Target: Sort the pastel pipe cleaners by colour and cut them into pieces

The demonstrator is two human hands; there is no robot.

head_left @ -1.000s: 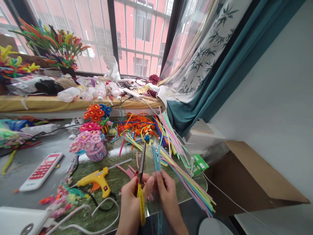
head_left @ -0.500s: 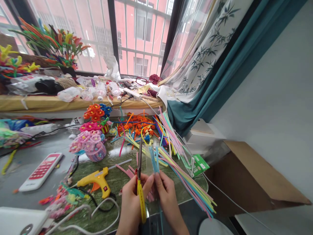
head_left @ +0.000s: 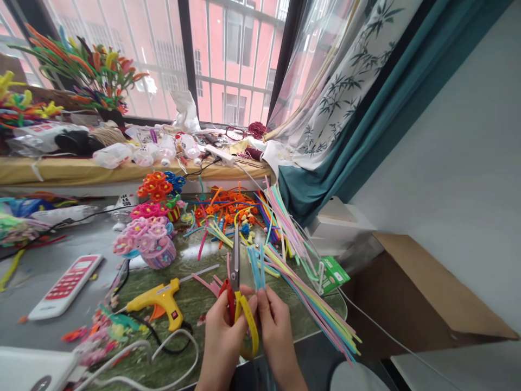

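Observation:
My left hand (head_left: 223,334) is closed around a pair of scissors (head_left: 236,260) with one red and one yellow handle. Their blades point up and away from me, lying close together. The yellow loop hangs over toward my other hand. My right hand (head_left: 277,328) pinches several light-blue pipe cleaners (head_left: 257,266), whose upper ends stick out above the fingers. Both hands are side by side, fingertips almost meeting, above the table's near edge. Pink pipe cleaners (head_left: 209,285) lie on the table just beyond my left hand.
A yellow glue gun (head_left: 158,301) with its cord lies to the left, near a red-and-white remote-like object (head_left: 67,285). Fuzzy flower pots (head_left: 157,250) stand behind it. Long pastel pipe cleaners (head_left: 313,304) spread to the right, beside an open cardboard box (head_left: 431,288).
The scissors have turned in my left hand: the yellow loop has swung right and the blades now show their broad side. My right hand keeps hold of the blue pipe cleaners.

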